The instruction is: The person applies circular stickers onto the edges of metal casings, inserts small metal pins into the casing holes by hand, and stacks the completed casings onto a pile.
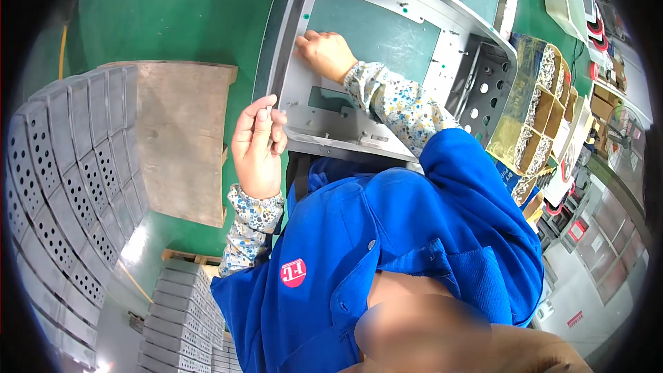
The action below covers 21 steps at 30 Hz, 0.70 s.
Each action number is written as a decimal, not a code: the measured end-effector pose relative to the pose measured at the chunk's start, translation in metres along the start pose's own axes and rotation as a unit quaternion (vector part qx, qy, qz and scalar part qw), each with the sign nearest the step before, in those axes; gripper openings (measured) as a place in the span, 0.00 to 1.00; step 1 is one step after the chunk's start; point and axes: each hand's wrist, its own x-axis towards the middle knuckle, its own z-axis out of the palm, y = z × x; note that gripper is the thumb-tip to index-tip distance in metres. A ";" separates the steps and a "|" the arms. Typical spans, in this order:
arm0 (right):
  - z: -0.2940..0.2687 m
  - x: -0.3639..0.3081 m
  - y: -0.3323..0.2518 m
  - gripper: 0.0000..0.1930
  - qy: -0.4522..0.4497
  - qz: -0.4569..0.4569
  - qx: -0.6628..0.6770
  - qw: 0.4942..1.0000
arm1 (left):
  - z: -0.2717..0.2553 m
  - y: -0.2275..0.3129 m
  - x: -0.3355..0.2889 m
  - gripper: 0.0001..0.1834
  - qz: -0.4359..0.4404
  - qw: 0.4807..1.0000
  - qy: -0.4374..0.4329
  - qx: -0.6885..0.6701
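A grey sheet-metal housing (289, 62) lies open in front of me, with small studs on its inner panel and a large rectangular cutout. My right hand (328, 55) reaches into it with curled fingers, close to the panel's left edge. Whatever those fingertips grip is hidden beneath them. Outside the housing's near left corner, my left hand (257, 148) is raised with thumb and index finger pinched together. A tiny pale bit seems to show at that pinch, too small to name. Both forearms wear flower-patterned sleeve covers (390, 100).
At right stands a divided cardboard box (545, 114) holding many small metal parts. Perforated grey metal housings (76, 166) are stacked on the left, beside a wooden board (181, 138). More stacked housings (183, 318) stand lower left. A fan (623, 124) is at far right.
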 end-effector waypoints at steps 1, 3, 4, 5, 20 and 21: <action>-0.006 -0.001 -0.003 0.10 0.003 -0.003 0.001 1.000 | 0.000 0.000 -0.003 0.14 -0.004 1.000 -0.003 -0.014; -0.036 -0.005 -0.014 0.13 0.018 0.000 0.064 0.998 | 0.001 -0.001 -0.008 0.15 0.023 1.000 -0.018 -0.002; -0.063 -0.013 -0.029 0.13 0.008 -0.005 0.202 0.979 | 0.002 -0.003 -0.012 0.16 0.044 0.998 -0.034 0.006; -0.089 -0.023 -0.049 0.14 -0.002 -0.010 0.340 0.940 | 0.009 -0.005 -0.017 0.17 0.068 0.997 -0.019 0.030; -0.083 -0.135 -0.126 0.05 0.027 0.029 0.086 0.996 | -0.029 -0.024 -0.046 0.11 -0.026 0.993 -0.115 0.031; -0.080 -0.135 -0.129 0.04 0.026 0.040 0.029 0.998 | -0.034 -0.026 -0.046 0.11 -0.067 0.989 -0.124 0.034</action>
